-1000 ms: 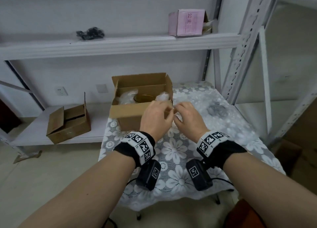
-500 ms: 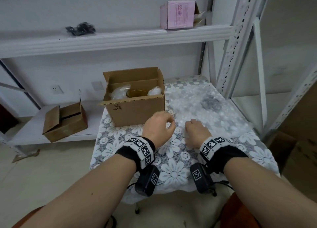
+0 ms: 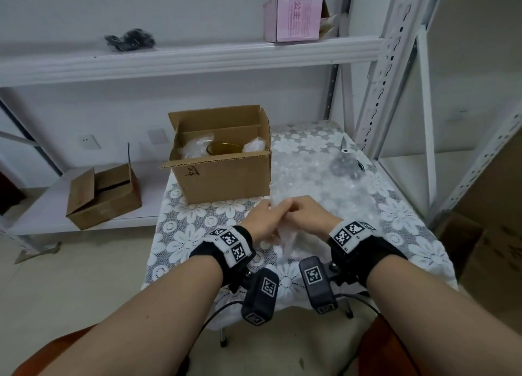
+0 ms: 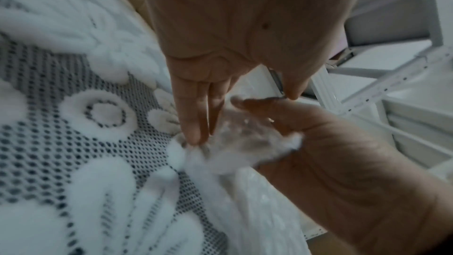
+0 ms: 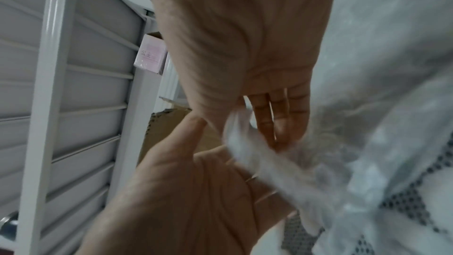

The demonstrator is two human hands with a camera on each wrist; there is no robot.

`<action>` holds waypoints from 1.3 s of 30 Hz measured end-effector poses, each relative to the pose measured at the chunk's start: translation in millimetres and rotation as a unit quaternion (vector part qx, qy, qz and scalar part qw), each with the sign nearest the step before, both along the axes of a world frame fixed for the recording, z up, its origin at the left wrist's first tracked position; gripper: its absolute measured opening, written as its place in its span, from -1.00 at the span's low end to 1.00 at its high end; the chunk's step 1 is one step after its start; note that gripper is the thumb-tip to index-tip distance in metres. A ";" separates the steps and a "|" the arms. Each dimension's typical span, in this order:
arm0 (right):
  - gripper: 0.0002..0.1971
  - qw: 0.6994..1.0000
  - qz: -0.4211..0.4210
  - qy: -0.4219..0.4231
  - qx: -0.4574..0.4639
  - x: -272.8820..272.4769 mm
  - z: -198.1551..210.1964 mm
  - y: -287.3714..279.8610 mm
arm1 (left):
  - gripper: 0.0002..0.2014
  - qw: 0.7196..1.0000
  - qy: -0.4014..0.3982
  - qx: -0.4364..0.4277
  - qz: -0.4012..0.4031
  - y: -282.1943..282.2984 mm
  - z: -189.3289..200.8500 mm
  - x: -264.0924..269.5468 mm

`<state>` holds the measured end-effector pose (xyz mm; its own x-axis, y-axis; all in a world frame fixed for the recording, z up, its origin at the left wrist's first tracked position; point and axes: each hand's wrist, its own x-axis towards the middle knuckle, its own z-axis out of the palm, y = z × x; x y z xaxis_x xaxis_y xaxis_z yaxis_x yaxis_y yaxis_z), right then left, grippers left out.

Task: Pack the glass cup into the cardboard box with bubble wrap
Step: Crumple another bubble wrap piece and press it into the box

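Note:
The open cardboard box point(image 3: 223, 177) stands at the table's far left. Inside it the glass cup point(image 3: 224, 148) shows its amber rim between two wads of bubble wrap. A clear bubble wrap sheet point(image 3: 319, 183) lies on the table to the right of the box. Its near end is bunched up between my two hands, just in front of the box. My left hand point(image 3: 271, 210) and right hand point(image 3: 295, 211) meet there, both holding the bunched bubble wrap point(image 4: 240, 143) point(image 5: 257, 154) with fingers and thumb.
Scissors point(image 3: 345, 152) lie at the far right of the lace-covered table point(image 3: 197, 228), partly under the sheet. White shelf posts point(image 3: 375, 93) rise close on the right. A pink box point(image 3: 293, 18) sits on the upper shelf, and another cardboard box point(image 3: 101, 194) on the low shelf to the left.
My hands drew back from the box's front edge, dropped to the table, then came together and gathered the near end of the bubble wrap sheet.

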<state>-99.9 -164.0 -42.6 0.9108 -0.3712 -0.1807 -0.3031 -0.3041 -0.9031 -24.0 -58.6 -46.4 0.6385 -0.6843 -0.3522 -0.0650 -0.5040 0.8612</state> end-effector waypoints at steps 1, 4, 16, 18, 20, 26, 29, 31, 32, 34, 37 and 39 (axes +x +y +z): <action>-0.88 1.000 0.009 -0.009 0.006 0.5 0.1 4.0 | -0.17 1.000 0.022 -0.002 0.008 0.0 0.1 0.4; -0.66 0.997 0.056 0.013 -0.054 3.9 -10.5 11.5 | -0.10 0.995 0.086 -0.002 0.050 -2.0 -11.0 8.9; -0.45 0.907 0.047 0.041 -0.417 -15.7 -30.2 39.0 | -0.48 0.990 -0.056 0.019 0.127 18.1 -3.9 12.4; -0.66 0.889 0.022 0.007 -0.456 -20.2 -30.3 41.3 | -0.54 0.984 -0.053 -0.012 0.170 22.0 -2.8 16.6; -0.78 0.889 0.027 -0.007 -0.458 -25.5 -32.9 41.4 | -0.65 0.977 -0.050 -0.041 0.202 28.2 -1.6 18.8; -0.84 0.929 0.001 0.031 -0.368 -27.0 -35.5 30.5 | -0.71 0.951 -0.241 -0.101 0.165 40.2 -7.9 16.7; -0.79 0.939 0.017 0.050 -0.338 -24.0 -29.7 24.8 | -0.50 0.970 -0.238 -0.039 0.015 40.0 -11.9 11.6; -0.77 0.951 0.035 0.061 -0.302 -25.3 -24.4 23.4 | -0.58 0.968 -0.246 -0.001 -0.046 38.4 -14.0 9.1; -0.75 0.953 0.043 0.068 -0.292 -26.2 -23.0 22.5 | -0.68 0.967 -0.250 0.016 -0.049 38.3 -14.8 9.4; -0.72 0.947 0.049 0.094 -0.304 -29.1 -20.1 19.1 | -0.81 0.962 -0.264 0.051 -0.042 39.3 -16.9 11.3; -0.87 0.931 0.045 0.141 -0.333 -33.1 -15.0 13.4 | -0.81 0.970 -0.235 0.059 -0.021 42.9 -25.0 16.0; -0.89 0.928 0.027 0.166 -0.334 -35.3 -8.5 9.7 | -0.81 0.970 -0.235 0.059 -0.011 44.0 -25.8 16.1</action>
